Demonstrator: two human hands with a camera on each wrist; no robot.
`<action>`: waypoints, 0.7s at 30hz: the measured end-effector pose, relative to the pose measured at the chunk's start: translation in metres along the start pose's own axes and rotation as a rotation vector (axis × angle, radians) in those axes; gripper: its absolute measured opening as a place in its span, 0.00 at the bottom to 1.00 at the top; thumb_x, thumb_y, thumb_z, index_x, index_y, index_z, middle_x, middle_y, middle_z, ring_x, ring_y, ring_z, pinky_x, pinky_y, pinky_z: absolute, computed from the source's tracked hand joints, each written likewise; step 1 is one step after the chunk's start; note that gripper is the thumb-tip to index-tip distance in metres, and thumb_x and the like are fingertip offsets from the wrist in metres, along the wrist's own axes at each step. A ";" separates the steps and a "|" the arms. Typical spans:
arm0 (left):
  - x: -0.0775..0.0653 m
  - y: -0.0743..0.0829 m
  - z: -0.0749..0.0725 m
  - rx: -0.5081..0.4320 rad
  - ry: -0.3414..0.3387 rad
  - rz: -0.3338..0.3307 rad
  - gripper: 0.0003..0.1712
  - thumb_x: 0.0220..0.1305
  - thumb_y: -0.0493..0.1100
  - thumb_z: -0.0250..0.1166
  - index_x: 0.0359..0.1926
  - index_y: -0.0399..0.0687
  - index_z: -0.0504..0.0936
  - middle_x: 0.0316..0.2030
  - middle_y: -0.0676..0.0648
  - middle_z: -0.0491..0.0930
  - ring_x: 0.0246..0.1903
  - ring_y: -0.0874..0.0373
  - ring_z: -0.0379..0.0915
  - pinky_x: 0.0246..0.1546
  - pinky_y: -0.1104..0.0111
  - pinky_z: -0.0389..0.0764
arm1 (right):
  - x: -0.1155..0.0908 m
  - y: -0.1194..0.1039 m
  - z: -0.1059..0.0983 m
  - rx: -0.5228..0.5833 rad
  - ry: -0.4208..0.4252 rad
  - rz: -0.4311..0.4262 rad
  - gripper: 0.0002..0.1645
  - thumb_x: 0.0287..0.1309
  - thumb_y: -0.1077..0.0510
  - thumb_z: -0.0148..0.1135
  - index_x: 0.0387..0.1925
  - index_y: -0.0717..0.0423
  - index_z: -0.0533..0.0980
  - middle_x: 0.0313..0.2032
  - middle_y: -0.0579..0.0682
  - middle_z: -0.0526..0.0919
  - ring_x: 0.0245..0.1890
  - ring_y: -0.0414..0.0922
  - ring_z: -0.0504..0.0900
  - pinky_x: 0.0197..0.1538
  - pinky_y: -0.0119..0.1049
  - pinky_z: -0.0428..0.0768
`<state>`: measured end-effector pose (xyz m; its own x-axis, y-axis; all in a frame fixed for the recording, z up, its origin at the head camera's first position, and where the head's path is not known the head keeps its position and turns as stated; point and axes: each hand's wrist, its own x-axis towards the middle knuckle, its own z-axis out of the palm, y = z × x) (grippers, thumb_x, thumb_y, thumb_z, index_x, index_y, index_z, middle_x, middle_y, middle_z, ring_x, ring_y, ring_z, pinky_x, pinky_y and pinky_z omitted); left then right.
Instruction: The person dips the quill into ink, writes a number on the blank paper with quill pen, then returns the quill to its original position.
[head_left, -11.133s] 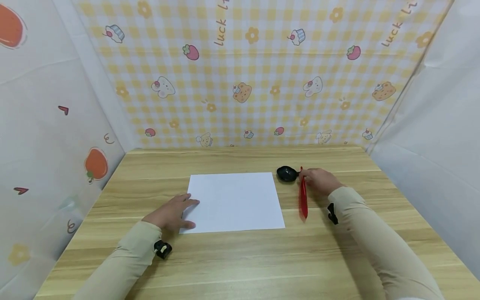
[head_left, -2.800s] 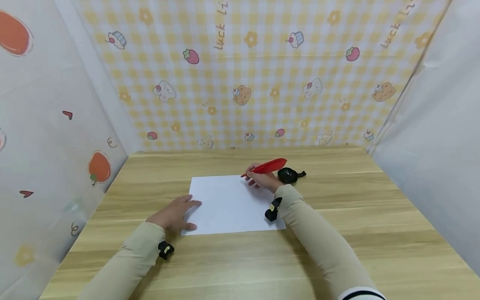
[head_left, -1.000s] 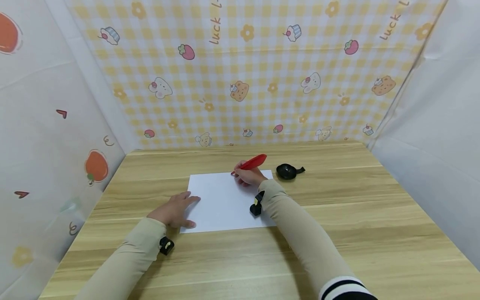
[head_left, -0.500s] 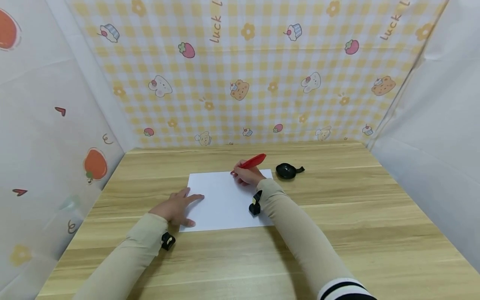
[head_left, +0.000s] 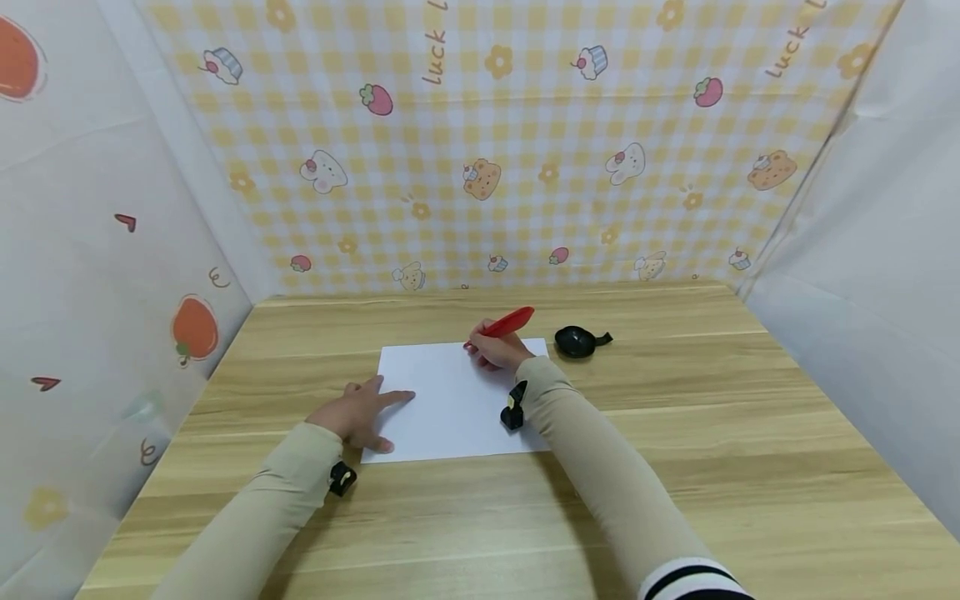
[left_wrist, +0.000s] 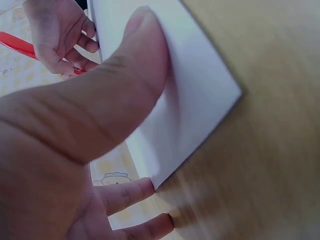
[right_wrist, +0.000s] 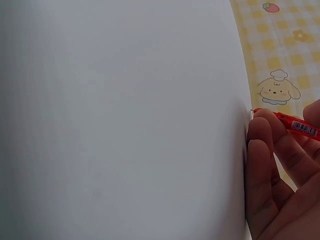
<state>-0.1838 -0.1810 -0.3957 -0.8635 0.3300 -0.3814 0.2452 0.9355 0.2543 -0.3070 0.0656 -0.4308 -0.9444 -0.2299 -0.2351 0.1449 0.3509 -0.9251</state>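
We see a white sheet of paper [head_left: 450,408] lying flat on the wood-grained worktop [head_left: 750,467], with both of the person's hands at it. The right hand [head_left: 502,352] pinches a red, feather-shaped pen [head_left: 513,322] between thumb and fingers; we note that the pen slants, its tip at the sheet's far edge and its broad end raised towards the right. In the right wrist view we find a barcode label [right_wrist: 304,128] on the pen's barrel. The left hand [head_left: 356,415] grasps nothing: its fingers are spread at the sheet's left edge, the index finger and thumb reaching over the paper. To the right of the sheet, apart from it, we observe a small black pan-shaped dish [head_left: 576,342], its short handle pointing right. Behind the worktop we see a yellow-and-white checked backdrop [head_left: 420,158] printed with cartoon figures.
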 end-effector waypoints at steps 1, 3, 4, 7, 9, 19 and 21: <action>0.001 0.000 0.000 0.002 0.001 -0.002 0.48 0.50 0.50 0.76 0.71 0.59 0.65 0.71 0.29 0.47 0.64 0.26 0.50 0.46 0.36 0.71 | 0.000 0.000 0.000 -0.002 -0.002 -0.004 0.07 0.66 0.55 0.54 0.38 0.54 0.74 0.34 0.51 0.84 0.21 0.42 0.77 0.22 0.31 0.74; 0.001 0.000 0.000 0.007 0.000 -0.005 0.48 0.50 0.50 0.76 0.71 0.60 0.65 0.71 0.30 0.47 0.64 0.26 0.50 0.46 0.36 0.71 | 0.000 0.000 -0.001 -0.015 -0.004 -0.011 0.08 0.66 0.54 0.53 0.38 0.54 0.74 0.34 0.50 0.85 0.21 0.42 0.78 0.22 0.31 0.75; 0.001 0.000 0.000 0.008 0.000 -0.005 0.48 0.50 0.50 0.76 0.71 0.60 0.65 0.71 0.29 0.47 0.64 0.26 0.50 0.46 0.36 0.71 | -0.001 0.000 -0.001 -0.026 -0.006 -0.011 0.08 0.66 0.54 0.53 0.38 0.53 0.74 0.34 0.50 0.85 0.21 0.42 0.78 0.22 0.31 0.75; 0.001 -0.001 0.001 0.005 -0.004 -0.011 0.48 0.49 0.50 0.76 0.71 0.60 0.65 0.71 0.30 0.47 0.64 0.26 0.51 0.46 0.35 0.71 | 0.000 0.001 -0.002 -0.058 -0.010 -0.004 0.08 0.65 0.53 0.52 0.38 0.52 0.74 0.34 0.49 0.85 0.21 0.43 0.79 0.22 0.32 0.75; 0.001 -0.001 0.002 0.004 -0.007 -0.014 0.48 0.50 0.50 0.76 0.71 0.60 0.65 0.71 0.29 0.47 0.64 0.26 0.51 0.46 0.35 0.70 | 0.001 0.001 -0.002 -0.074 -0.013 0.003 0.09 0.65 0.53 0.51 0.38 0.52 0.74 0.35 0.48 0.85 0.21 0.43 0.80 0.22 0.33 0.75; 0.001 0.001 0.001 0.016 -0.007 -0.015 0.48 0.49 0.51 0.76 0.71 0.60 0.65 0.71 0.29 0.47 0.63 0.27 0.51 0.47 0.35 0.70 | 0.002 0.003 -0.004 0.012 -0.050 0.027 0.08 0.66 0.54 0.53 0.39 0.53 0.74 0.36 0.50 0.84 0.22 0.45 0.83 0.24 0.34 0.79; 0.001 0.001 0.001 0.014 -0.006 -0.015 0.48 0.50 0.51 0.76 0.71 0.60 0.65 0.71 0.29 0.47 0.64 0.27 0.51 0.46 0.35 0.71 | 0.002 0.003 -0.004 0.030 -0.056 0.023 0.08 0.66 0.55 0.53 0.40 0.54 0.74 0.36 0.51 0.84 0.22 0.46 0.83 0.25 0.34 0.80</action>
<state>-0.1840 -0.1800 -0.3964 -0.8647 0.3162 -0.3903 0.2380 0.9422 0.2359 -0.3098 0.0696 -0.4334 -0.9229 -0.2727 -0.2719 0.1760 0.3294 -0.9276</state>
